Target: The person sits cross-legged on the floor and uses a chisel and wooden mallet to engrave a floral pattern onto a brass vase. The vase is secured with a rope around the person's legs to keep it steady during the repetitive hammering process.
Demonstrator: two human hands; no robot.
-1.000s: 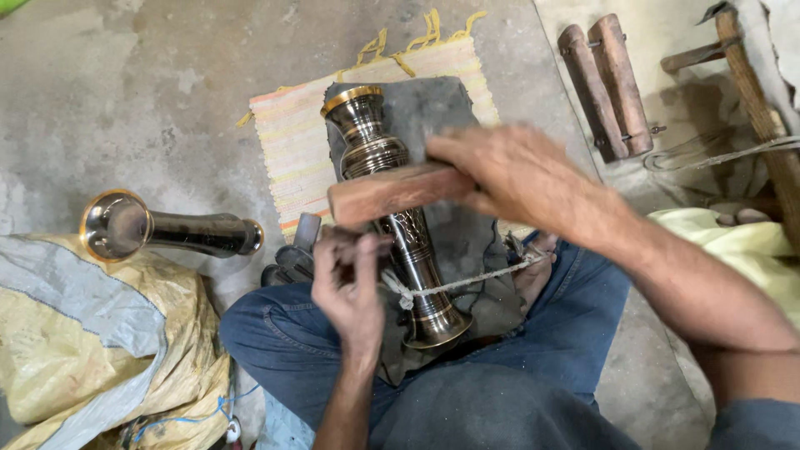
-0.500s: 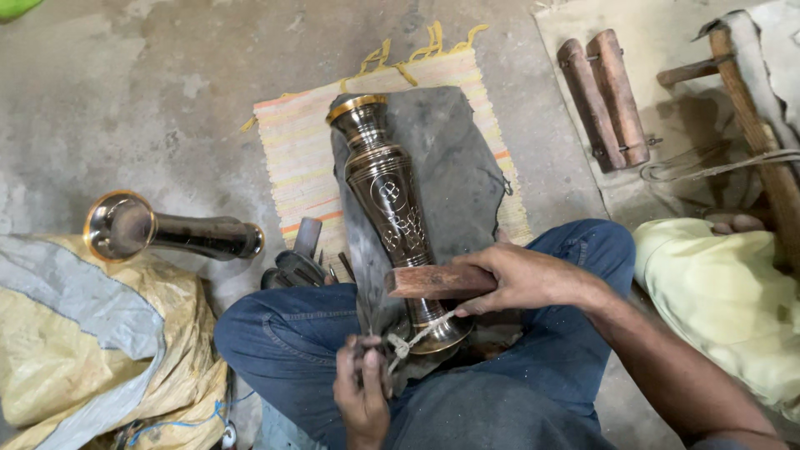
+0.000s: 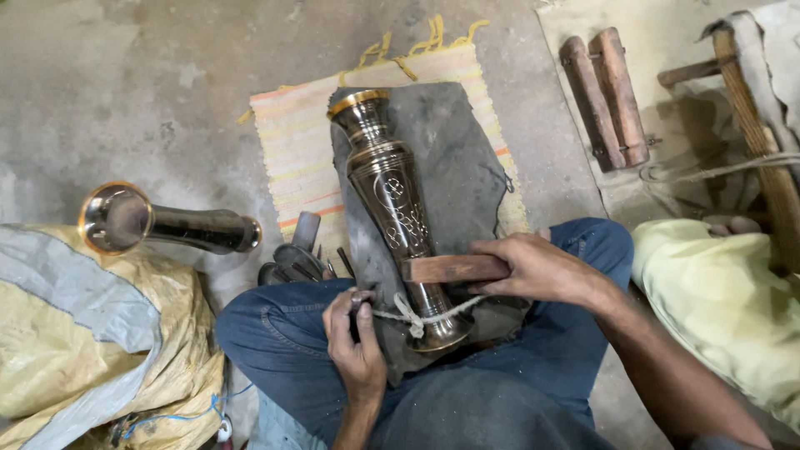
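Head view, far left: a yellow and grey sack [image 3: 75,333] lies on the floor, with a second dark metal vase [image 3: 167,225] on its side just above it — neither has shifted over the last second.
Left hand [image 3: 354,342]: closed in a pinch on a thin dark tool whose tip I cannot make out, pressed near the foot of the vase; half a second ago it sat a little lower, so it has crept up toward the cord [image 3: 417,317].
Brass vase [image 3: 392,208]: lies lengthwise on a grey cloth [image 3: 467,167] over a striped mat [image 3: 292,158], foot between the knees, tied there by the cord — unmoved.
Right hand [image 3: 542,271]: wrapped tight around a wooden block [image 3: 446,268]. A second ago the block was up over the neck; now it rests low across the stem, just beside the tool — judged, a striking stroke just landed.
Far right: two wooden handles [image 3: 604,100], apart from the work.
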